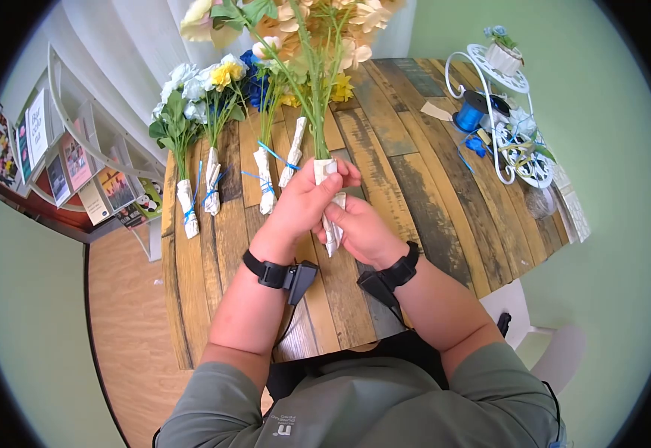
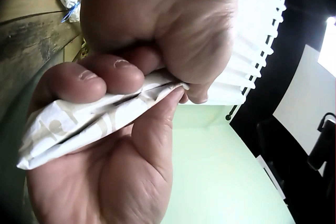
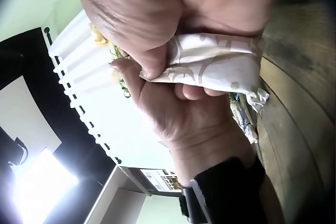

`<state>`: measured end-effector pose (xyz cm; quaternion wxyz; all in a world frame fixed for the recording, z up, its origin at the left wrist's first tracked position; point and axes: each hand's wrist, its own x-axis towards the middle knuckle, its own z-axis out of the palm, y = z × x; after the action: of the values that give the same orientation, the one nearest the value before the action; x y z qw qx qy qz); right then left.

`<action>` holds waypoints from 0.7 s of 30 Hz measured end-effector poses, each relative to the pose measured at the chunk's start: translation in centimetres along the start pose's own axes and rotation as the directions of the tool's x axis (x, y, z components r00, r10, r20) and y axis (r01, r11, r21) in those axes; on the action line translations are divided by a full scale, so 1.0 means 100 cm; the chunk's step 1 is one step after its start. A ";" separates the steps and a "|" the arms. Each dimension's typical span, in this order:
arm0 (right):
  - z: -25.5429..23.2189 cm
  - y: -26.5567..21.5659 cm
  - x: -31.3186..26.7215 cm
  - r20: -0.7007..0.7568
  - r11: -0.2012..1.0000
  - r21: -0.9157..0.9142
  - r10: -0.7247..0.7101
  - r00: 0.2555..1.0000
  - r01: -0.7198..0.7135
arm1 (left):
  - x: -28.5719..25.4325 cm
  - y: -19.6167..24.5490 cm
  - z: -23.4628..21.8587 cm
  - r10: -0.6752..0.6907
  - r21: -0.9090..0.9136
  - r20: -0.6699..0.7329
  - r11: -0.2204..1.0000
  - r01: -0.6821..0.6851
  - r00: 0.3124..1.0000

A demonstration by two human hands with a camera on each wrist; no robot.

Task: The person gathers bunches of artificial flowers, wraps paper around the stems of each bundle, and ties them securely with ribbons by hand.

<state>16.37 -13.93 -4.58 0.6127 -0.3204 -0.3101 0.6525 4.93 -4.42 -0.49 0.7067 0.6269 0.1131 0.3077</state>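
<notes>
Both hands grip the paper-wrapped stems of a bouquet of peach flowers (image 1: 359, 22). In the head view the left hand (image 1: 301, 200) is curled round the upper part of the paper wrap (image 1: 325, 169), thumb across its front. Lower down, the right hand (image 1: 366, 230) pinches the wrap between thumb and fingers. The left wrist view has the patterned paper (image 2: 73, 127) lying across the right hand's (image 2: 105, 182) palm, fingers curled over it. From the right wrist, the paper (image 3: 210, 61) is seen between the left hand (image 3: 184, 108) and the right hand (image 3: 157, 8).
Several smaller wrapped bouquets with blue ties, one with blue-white flowers (image 1: 183, 78), lie left on the wooden table (image 1: 445, 246). At right are a blue ribbon spool (image 1: 471, 112), a white wire stand (image 1: 501, 160) and stacked paper (image 1: 570, 201). A magazine rack (image 1: 109, 160) stands left.
</notes>
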 end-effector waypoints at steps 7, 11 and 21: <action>0.013 0.001 0.000 -0.109 0.941 -0.166 -0.315 0.943 0.295 | 0.000 0.016 0.008 -0.137 0.105 0.088 0.986 0.127 0.987; 0.006 0.000 0.004 -0.208 0.893 -0.282 -0.412 0.887 0.349 | 0.008 -0.025 0.024 -0.013 0.273 -0.166 0.960 0.059 0.986; 0.004 0.017 0.007 -0.263 0.975 -0.088 -0.219 0.940 0.203 | 0.012 -0.036 0.010 -0.303 -0.086 -0.197 0.953 0.291 0.932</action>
<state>15.00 -13.34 -5.69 0.7059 -0.3896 -0.2750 0.5237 7.51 -4.60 -3.49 0.7465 0.5470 0.2714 0.2643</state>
